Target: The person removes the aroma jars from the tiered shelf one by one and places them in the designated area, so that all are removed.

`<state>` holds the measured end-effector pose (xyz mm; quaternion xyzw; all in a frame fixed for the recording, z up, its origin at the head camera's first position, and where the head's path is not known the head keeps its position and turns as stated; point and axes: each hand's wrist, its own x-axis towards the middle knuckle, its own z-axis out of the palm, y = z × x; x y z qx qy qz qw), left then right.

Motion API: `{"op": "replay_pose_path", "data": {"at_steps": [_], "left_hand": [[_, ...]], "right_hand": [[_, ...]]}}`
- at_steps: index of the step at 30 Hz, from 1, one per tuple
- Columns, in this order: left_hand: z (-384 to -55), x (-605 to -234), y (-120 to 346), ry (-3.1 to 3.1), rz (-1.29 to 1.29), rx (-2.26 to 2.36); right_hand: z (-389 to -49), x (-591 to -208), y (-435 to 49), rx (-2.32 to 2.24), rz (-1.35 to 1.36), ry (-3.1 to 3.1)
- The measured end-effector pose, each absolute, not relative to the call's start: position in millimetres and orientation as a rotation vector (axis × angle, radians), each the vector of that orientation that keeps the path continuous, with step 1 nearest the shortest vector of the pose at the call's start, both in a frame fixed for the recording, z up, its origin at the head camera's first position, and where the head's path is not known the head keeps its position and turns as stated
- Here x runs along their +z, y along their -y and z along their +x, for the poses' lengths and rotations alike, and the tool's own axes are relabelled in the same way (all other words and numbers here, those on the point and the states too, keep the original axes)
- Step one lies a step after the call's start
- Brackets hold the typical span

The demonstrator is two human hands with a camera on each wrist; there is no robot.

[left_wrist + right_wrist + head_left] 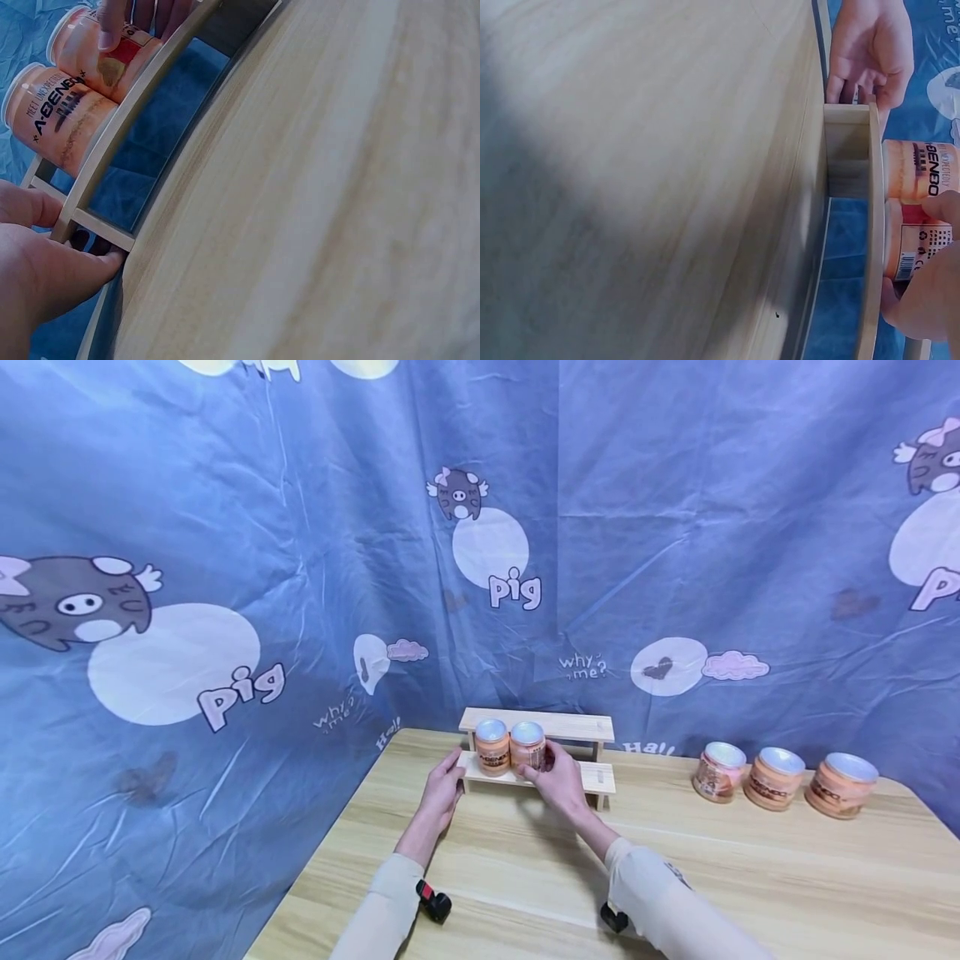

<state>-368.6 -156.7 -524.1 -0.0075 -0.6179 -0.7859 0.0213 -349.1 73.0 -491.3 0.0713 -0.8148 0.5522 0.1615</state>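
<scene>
- While your left hand [442, 785] grips the left end of the wooden rack [510, 718], the left edge of the tabletop [525, 860] runs near, out to that hand's left.
- Between your two hands, the left jar [492, 753] stands upright on the lower shelf [597, 776], in the grip of neither.
- Beside it, touching or nearly so, the right jar [527, 746] stands with its long axis vertical, your right hand [561, 782] clamped on it from the right, and plainly the nearer of the two.
- Past that hand, the lower shelf runs on to the rack's right end, likely the jar's sideways room; behind, the raised upper shelf [562, 725] presents an edge to mind.
- At far right, three more jars [775, 778] stand in a row on the tabletop, well apart from both your hands.
</scene>
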Motion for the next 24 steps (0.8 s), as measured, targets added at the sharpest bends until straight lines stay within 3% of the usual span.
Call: {"op": "replay_pose_path", "data": {"at_steps": [24], "left_hand": [[-365.9, -524.1, 156.1, 1.922, -0.008, -2.438]], "right_hand": [[-326.4, -477.3, -116.3, 1.635, 0.317, 2.293]]}}
